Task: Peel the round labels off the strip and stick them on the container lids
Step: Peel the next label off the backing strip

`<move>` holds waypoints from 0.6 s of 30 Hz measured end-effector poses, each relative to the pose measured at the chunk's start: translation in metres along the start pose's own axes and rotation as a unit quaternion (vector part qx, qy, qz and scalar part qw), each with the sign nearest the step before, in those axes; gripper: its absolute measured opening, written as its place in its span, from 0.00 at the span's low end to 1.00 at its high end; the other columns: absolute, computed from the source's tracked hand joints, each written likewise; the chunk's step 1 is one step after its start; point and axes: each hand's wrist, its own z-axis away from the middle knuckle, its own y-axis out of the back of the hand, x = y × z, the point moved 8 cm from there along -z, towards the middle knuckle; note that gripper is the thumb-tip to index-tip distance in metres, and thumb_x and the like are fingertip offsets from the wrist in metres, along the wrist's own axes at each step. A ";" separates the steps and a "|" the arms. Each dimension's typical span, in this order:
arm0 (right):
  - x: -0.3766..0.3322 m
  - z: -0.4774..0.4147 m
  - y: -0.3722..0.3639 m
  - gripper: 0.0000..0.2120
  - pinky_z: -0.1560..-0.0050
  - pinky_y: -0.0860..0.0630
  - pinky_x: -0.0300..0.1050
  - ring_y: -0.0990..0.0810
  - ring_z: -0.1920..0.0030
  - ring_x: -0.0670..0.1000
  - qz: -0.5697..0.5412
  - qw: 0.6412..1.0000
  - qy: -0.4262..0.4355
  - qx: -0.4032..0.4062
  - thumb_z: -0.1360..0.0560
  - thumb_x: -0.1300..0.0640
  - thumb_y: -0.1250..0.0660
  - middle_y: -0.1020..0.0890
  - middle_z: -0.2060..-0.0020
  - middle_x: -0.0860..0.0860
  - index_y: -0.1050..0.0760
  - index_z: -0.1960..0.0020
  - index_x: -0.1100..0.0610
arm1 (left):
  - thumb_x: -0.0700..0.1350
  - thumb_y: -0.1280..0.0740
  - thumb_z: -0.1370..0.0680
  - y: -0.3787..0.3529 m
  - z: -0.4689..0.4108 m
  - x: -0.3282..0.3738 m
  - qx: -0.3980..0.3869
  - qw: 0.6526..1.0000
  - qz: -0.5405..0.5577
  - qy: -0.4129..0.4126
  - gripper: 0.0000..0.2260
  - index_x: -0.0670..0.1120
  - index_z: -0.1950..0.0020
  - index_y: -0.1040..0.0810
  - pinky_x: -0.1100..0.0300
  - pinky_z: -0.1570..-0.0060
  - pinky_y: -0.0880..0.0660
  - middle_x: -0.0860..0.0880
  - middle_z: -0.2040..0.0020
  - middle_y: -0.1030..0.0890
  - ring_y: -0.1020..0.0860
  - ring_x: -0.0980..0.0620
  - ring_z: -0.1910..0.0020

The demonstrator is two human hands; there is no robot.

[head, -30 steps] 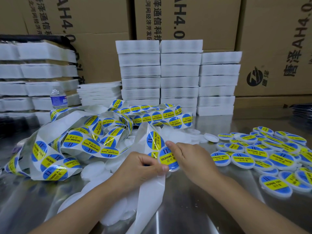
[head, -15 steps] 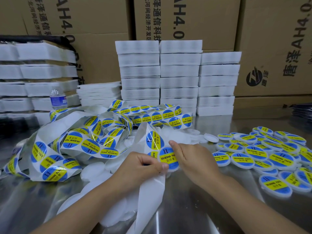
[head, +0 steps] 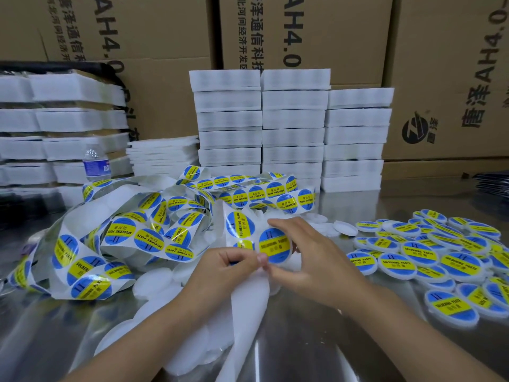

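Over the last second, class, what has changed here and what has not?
The right grip has peeled the round label further off the strip, lifting it slightly. The left grip still pinches the strip. The labelled lids and white stacks stayed put.

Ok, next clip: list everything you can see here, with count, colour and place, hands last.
label strip: one, white backing with blue-and-yellow round labels, tangled left of centre.
label: one, blue and yellow, between the hands.
labelled lids: many, white with blue-and-yellow tops, piled at right.
plain lids: many, white, under and around the strip.
slabs: several stacks, white, behind, centre and left.
bottle: one, clear with blue wrap, back left.
boxes: several, brown, along the back.
table: one, shiny metal.
left hand: pinches the strip.
right hand: fingers pinch the label.
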 end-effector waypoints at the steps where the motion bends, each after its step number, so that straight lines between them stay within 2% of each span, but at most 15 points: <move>1: 0.007 -0.002 0.008 0.30 0.51 0.31 0.36 0.31 0.53 0.35 0.016 0.999 -0.019 0.041 0.34 0.37 0.34 0.29 0.48 0.35 0.31 0.35 0.45 | 0.57 0.32 0.36 0.002 -0.001 0.001 0.014 1.000 -0.008 -0.008 0.11 0.53 0.64 0.14 0.76 0.63 0.29 0.56 0.63 0.15 0.20 0.65 0.63; 2: 0.017 -0.003 0.017 0.28 0.49 0.30 0.41 0.29 0.53 0.38 0.042 0.995 -0.045 0.083 0.34 0.38 0.33 0.26 0.48 0.37 0.29 0.36 0.47 | 0.59 0.33 0.36 0.005 -0.002 0.001 0.029 0.999 -0.016 -0.007 0.12 0.56 0.63 0.14 0.78 0.62 0.30 0.58 0.60 0.15 0.20 0.68 0.60; 4: 0.046 -0.002 0.037 0.25 0.46 0.33 0.49 0.25 0.47 0.50 0.141 0.972 -0.130 0.133 0.32 0.42 0.32 0.21 0.47 0.46 0.26 0.38 0.51 | 0.63 0.36 0.36 0.008 -0.002 -0.002 0.052 0.998 -0.023 0.022 0.15 0.57 0.62 0.14 0.77 0.66 0.30 0.60 0.58 0.15 0.22 0.71 0.61; 7: 0.101 0.013 0.059 0.25 0.45 0.35 0.51 0.28 0.41 0.58 0.294 0.902 -0.304 0.089 0.30 0.44 0.34 0.23 0.43 0.54 0.29 0.36 0.54 | 0.66 0.38 0.37 0.009 -0.001 -0.004 0.057 0.996 -0.041 0.047 0.17 0.60 0.61 0.15 0.66 0.66 0.33 0.61 0.56 0.16 0.25 0.67 0.66; 10: 0.139 0.035 0.069 0.24 0.37 0.37 0.53 0.31 0.37 0.59 0.339 0.844 -0.413 0.045 0.27 0.42 0.39 0.26 0.40 0.56 0.30 0.35 0.54 | 0.63 0.36 0.32 0.008 0.000 -0.003 0.059 0.997 -0.030 0.051 0.13 0.59 0.61 0.15 0.65 0.63 0.31 0.61 0.56 0.15 0.23 0.72 0.60; 14: 0.160 0.043 0.068 0.23 0.30 0.45 0.57 0.36 0.33 0.58 0.363 0.810 -0.461 -0.012 0.24 0.42 0.44 0.30 0.34 0.56 0.32 0.33 0.51 | 0.56 0.36 0.24 0.008 -0.002 -0.007 0.056 0.996 -0.041 0.051 0.12 0.58 0.61 0.14 0.61 0.64 0.32 0.60 0.56 0.15 0.24 0.73 0.61; 18: 0.164 0.046 0.061 0.23 0.29 0.50 0.61 0.38 0.31 0.59 0.372 0.795 -0.476 -0.053 0.23 0.42 0.49 0.32 0.32 0.54 0.30 0.34 0.51 | 0.50 0.35 0.23 0.007 -0.003 -0.003 0.044 0.998 -0.040 0.021 0.11 0.58 0.61 0.14 0.75 0.61 0.30 0.60 0.57 0.15 0.22 0.71 0.56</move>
